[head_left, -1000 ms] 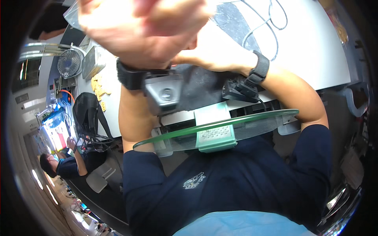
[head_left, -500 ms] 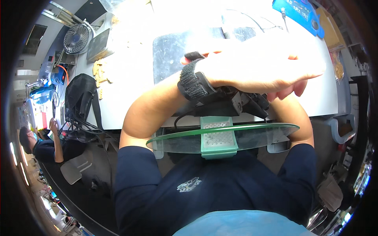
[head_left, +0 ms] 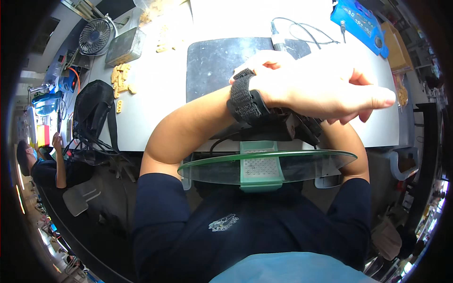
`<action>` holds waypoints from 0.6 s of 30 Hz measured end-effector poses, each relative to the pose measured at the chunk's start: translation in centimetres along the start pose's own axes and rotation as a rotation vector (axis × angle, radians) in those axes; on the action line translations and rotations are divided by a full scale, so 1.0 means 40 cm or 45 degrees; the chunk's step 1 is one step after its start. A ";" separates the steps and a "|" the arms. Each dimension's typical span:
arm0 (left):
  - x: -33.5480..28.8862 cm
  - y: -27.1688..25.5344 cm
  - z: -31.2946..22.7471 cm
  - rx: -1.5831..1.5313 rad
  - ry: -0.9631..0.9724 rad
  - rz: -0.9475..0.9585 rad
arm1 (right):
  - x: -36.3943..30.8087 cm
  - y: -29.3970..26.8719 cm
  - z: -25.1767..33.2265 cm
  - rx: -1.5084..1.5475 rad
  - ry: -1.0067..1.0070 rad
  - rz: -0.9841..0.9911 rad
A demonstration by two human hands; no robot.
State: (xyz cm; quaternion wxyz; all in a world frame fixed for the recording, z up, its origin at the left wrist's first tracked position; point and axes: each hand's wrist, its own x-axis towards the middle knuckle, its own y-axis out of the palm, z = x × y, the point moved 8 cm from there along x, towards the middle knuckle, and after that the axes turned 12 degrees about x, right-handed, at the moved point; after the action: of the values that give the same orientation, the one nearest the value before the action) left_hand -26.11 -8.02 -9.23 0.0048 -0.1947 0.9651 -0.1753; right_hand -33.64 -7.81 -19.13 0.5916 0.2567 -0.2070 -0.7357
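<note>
White worktop (head_left: 146, 113) is brightly lit, with a dark mat (head_left: 207, 66) laid at its middle. Fan (head_left: 96, 37) and grey box (head_left: 125, 47) are placed at left, a blue device (head_left: 358, 26) at far right. Compared with one second ago, both hands are lowered from close to the camera, and the left hand (head_left: 330, 89) is pointed rightward, crossed above the right forearm; its fingers are loosely curled, nothing seen held. Right hand (head_left: 273, 57) is partly hidden behind the left wrist; whether anything is gripped cannot be told. Black strap (head_left: 243, 96) is wrapped around the left wrist, beside the right fingers. By judgement, easy access to the strap is thereby given.
</note>
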 end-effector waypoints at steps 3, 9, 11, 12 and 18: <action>-0.003 -0.002 0.002 -0.107 0.067 0.025 | 0.027 -0.028 -0.013 -0.030 0.035 -0.212; -0.069 -0.066 -0.087 1.284 1.026 -0.516 | -0.005 0.178 0.024 -1.397 -1.451 0.721; -0.118 -0.112 -0.078 1.691 0.870 -0.862 | 0.072 0.174 -0.048 -0.786 -0.263 0.599; -0.156 -0.141 -0.077 1.980 0.821 -1.024 | 0.077 0.196 -0.047 -0.472 -0.237 0.608; -0.235 -0.345 0.002 0.371 0.508 -1.173 | 0.187 0.081 -0.012 -0.334 -0.307 0.661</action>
State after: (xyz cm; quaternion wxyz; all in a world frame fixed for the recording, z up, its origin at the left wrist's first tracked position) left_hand -12.24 -16.42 -5.17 -0.2297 -0.5590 0.7272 -0.3255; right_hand -32.12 -15.83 -18.52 0.7588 0.0277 -0.2377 -0.6057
